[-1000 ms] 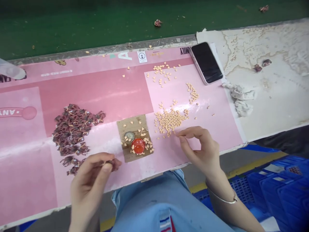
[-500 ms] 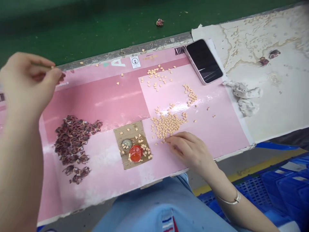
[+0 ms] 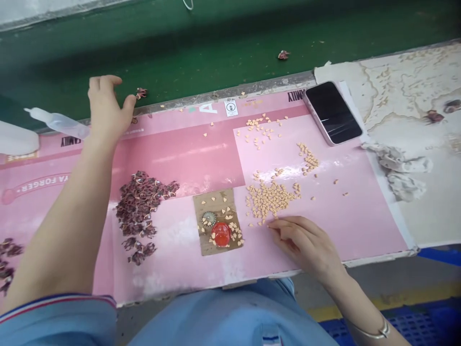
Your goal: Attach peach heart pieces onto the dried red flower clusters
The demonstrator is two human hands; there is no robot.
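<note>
My left hand [image 3: 110,105] is stretched out over the table's far edge, its thumb and fingers apart and nothing between them. Just right of its thumb, a small dark-red figure piece [image 3: 141,92] lies on the green belt [image 3: 201,57]. My right hand [image 3: 309,245] has its fingertips pinched at the near edge of a pile of small tan heart-shaped pieces [image 3: 268,199]; what they hold is too small to make out. Left of it, a red round cap [image 3: 221,234] and a ridged metal cap [image 3: 209,218] sit on a brown card [image 3: 205,247] among scattered tan pieces.
A heap of dark-red pieces [image 3: 139,204] lies on the pink sheet [image 3: 176,161]. A phone [image 3: 333,113] rests at the back right, beside crumpled white tissue [image 3: 403,168]. A nozzled plastic bottle [image 3: 61,122] and a white container [image 3: 16,139] are at far left.
My left hand has opened out of its pinch, and a dark-red piece now lies on the belt beside it. My right hand stays pinched by the tan pile. The view has shifted left.
</note>
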